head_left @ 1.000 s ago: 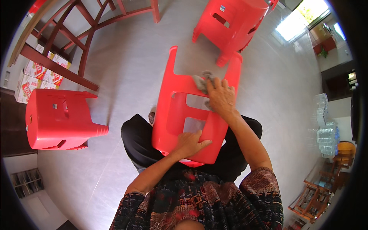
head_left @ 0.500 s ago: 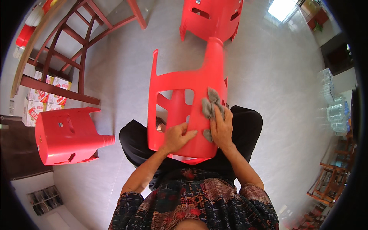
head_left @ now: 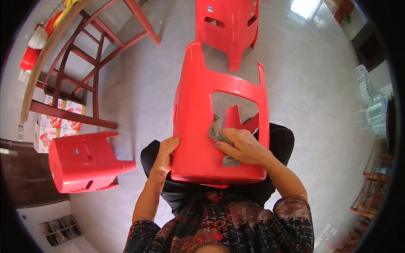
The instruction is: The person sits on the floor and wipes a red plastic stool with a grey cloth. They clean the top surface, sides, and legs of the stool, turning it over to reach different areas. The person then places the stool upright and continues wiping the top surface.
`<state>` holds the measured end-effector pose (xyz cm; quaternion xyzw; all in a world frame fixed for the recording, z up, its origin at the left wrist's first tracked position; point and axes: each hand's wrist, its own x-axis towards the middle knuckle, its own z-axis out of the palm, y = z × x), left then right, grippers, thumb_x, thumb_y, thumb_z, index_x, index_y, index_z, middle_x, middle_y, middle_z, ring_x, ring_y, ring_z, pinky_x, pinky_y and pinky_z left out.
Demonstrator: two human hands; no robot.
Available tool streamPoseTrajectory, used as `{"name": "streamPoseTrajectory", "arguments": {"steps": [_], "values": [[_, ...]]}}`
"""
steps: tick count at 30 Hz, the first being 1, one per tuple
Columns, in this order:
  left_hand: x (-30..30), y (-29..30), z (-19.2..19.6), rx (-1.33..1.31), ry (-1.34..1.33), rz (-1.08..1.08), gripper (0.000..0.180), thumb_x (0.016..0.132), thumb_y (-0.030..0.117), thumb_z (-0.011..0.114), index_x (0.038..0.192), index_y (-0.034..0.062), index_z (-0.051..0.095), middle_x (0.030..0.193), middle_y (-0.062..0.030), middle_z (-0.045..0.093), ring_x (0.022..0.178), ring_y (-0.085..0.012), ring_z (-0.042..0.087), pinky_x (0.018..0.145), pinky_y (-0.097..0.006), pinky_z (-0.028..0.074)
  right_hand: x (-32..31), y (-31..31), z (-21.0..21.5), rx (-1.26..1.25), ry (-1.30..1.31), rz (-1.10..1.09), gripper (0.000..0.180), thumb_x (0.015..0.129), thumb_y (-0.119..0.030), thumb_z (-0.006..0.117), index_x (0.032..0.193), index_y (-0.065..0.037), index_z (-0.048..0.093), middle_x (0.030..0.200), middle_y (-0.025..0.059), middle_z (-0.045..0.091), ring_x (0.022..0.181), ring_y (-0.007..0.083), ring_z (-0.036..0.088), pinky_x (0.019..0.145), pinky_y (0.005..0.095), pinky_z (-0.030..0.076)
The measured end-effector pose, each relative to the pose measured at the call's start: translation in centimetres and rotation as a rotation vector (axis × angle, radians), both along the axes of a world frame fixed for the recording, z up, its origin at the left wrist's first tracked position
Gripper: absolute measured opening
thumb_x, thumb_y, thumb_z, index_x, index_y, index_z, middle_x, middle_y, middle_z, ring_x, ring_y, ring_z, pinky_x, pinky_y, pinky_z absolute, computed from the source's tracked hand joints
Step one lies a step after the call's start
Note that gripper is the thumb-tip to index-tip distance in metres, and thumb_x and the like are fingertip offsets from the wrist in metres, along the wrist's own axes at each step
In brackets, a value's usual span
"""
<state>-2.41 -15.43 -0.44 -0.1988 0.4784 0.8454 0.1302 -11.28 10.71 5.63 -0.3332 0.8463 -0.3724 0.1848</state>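
A red plastic stool (head_left: 193, 126) lies tipped across my lap, its legs pointing away from me and its seat end close to my body. My left hand (head_left: 166, 155) grips its left edge near the seat, the thumb lying on the upper face. In my right hand (head_left: 243, 146) is a crumpled grey cloth (head_left: 217, 131), pressed on the stool beside the opening in its side. Part of the cloth shows below the fingers, and the palm hides the rest.
To my left, another red stool (head_left: 86, 160) lies on its side; a further red stool (head_left: 228, 25) is on the floor ahead. A wooden frame (head_left: 96, 76) stands at the far left by stacked cartons (head_left: 49, 133). Packs of clear bottles (head_left: 375, 114) are along the right.
The stool in my lap has been turned, bringing another side up. My left hand has shifted left from its face to its edge. My right hand still holds the cloth.
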Motion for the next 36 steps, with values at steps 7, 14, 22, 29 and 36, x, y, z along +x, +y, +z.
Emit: {"name": "streamPoseTrajectory", "arguments": {"steps": [7,14,22,29,36], "values": [[-0.8,0.6,-0.5,-0.182,-0.065,0.005,0.038,0.09,0.032,0.065,0.102,-0.0034,0.063,0.094,-0.0062,0.067,0.083,-0.0104,0.062,0.076,-0.026,0.051,-0.1,6.1,-2.0,0.336,0.6,-0.073,0.019,0.081,-0.03,0.066,0.08,-0.011,0.061,0.078,0.0055,0.058,0.073,0.0253,0.06,0.061,0.0401,0.046],[-1.5,0.0,-1.1,-0.176,-0.068,0.013,0.04,0.092,0.034,0.062,0.104,-0.0037,0.063,0.096,-0.0075,0.067,0.087,-0.0113,0.062,0.079,-0.026,0.051,-1.3,-1.1,-1.8,-0.094,0.653,-0.209,0.039,0.08,-0.019,0.066,0.116,-0.007,0.057,0.095,0.0122,0.055,0.079,0.0305,0.054,0.063,0.0411,0.044],[-1.9,-1.2,-2.3,-0.106,-0.055,0.081,0.05,0.092,0.043,0.059,0.111,-0.0034,0.063,0.1,-0.0091,0.067,0.088,-0.013,0.063,0.077,-0.028,0.053,-6.6,-5.8,-4.7,0.219,0.806,-0.198,0.043,0.076,-0.017,0.064,0.117,-0.008,0.056,0.101,0.01,0.053,0.087,0.0269,0.054,0.065,0.0417,0.042],[-2.7,-2.3,-2.5,-0.349,-0.076,0.102,0.053,0.091,0.046,0.061,0.113,-0.0023,0.058,0.095,-0.0055,0.063,0.089,-0.0142,0.059,0.082,-0.03,0.048,-11.8,-2.9,-9.8,0.479,0.666,-0.416,0.045,0.077,-0.014,0.061,0.122,-0.012,0.056,0.104,0.0098,0.054,0.093,0.0295,0.055,0.065,0.0461,0.046],[-9.7,3.2,6.8,-1.475,0.803,-0.308,0.046,0.084,0.036,0.069,0.109,-0.0013,0.057,0.103,-0.0173,0.06,0.102,-0.0312,0.055,0.092,-0.039,0.041,-11.2,-2.5,-9.0,0.429,0.497,-0.407,0.044,0.08,-0.014,0.058,0.124,-0.01,0.055,0.103,0.0119,0.053,0.095,0.0331,0.055,0.074,0.0477,0.048]]}}
